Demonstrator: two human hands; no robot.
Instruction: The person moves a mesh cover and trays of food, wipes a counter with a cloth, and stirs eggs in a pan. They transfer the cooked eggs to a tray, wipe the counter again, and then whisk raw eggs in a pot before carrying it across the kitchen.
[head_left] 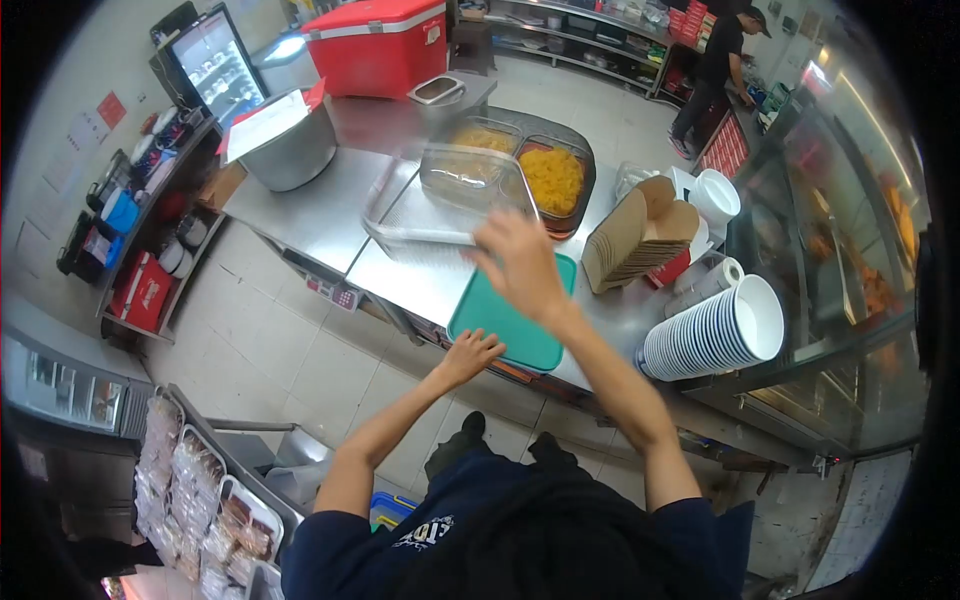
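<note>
Steel bench, crowded; clear tray beside yellow food. Left hand spread on green lid, right hand half open at tray rim, hold unclear. Risk: tipping into food from one-sided grip.

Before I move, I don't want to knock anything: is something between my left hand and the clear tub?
Nothing visible stands between your left hand and the clear tub; only the flat green lid lies below. Your right hand is at the tub's near right corner.
</note>
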